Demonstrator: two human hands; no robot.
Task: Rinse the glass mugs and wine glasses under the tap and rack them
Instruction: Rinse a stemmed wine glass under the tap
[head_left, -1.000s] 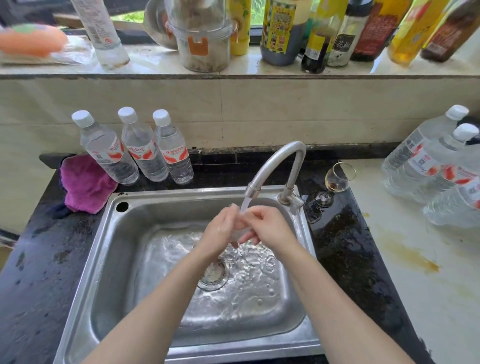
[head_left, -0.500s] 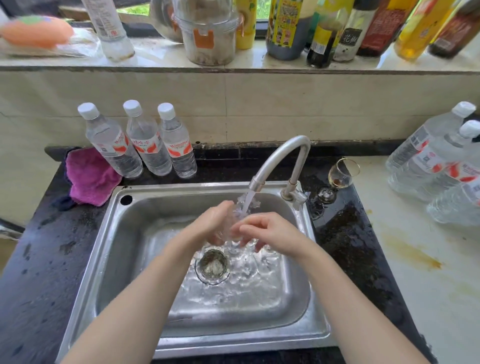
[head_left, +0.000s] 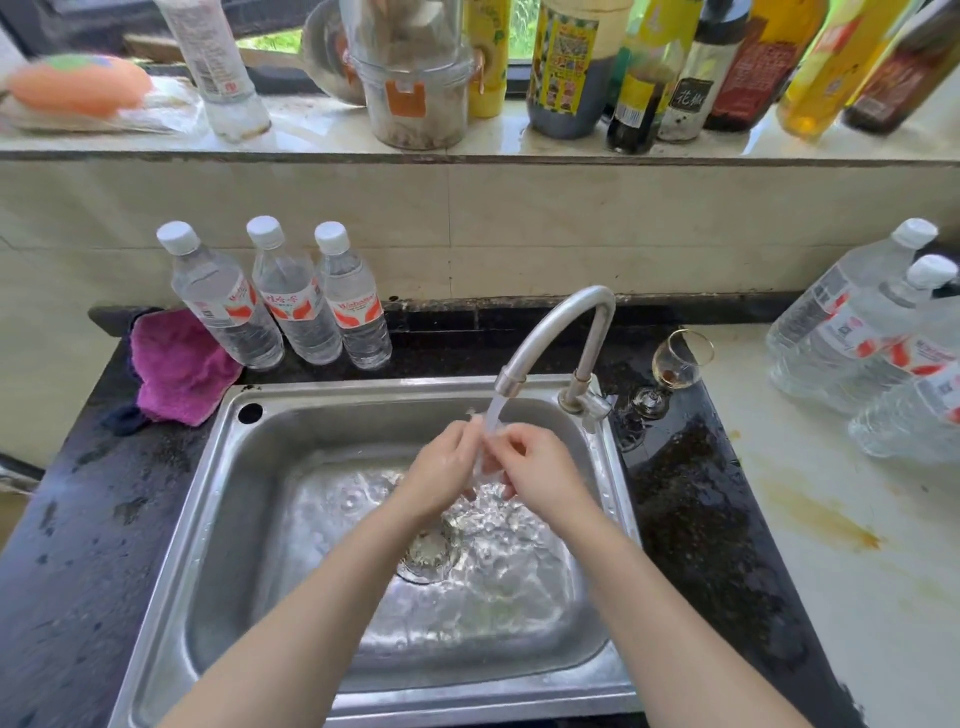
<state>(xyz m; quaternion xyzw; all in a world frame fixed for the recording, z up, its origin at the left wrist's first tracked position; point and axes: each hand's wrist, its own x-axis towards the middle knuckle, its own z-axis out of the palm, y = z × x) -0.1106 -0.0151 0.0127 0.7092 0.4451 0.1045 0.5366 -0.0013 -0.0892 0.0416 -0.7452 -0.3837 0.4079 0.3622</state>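
Both hands meet under the running tap (head_left: 558, 332) over the steel sink (head_left: 208, 519). The left hand (head_left: 441, 470) and right hand (head_left: 540, 467) curl around a small clear glass (head_left: 488, 462) held in the stream. A wine glass (head_left: 675, 364) stands right of the tap on the dark table (head_left: 701, 519). Three water bottles (head_left: 291, 301) and a pink cloth (head_left: 176, 364) sit far left.

Three clear plastic water bottles with white caps and red-and-white labels (head_left: 283, 299) stand in a row on the dark speckled table (head_left: 78, 519) behind the sink, just beside a crumpled magenta cloth (head_left: 176, 364). Larger clear water bottles (head_left: 872, 343) lie on the pale stained table (head_left: 841, 545) at right. Sauce bottles (head_left: 675, 67) and what looks like a cloudy plastic jar (head_left: 415, 93) crowd the windowsill (head_left: 311, 135).
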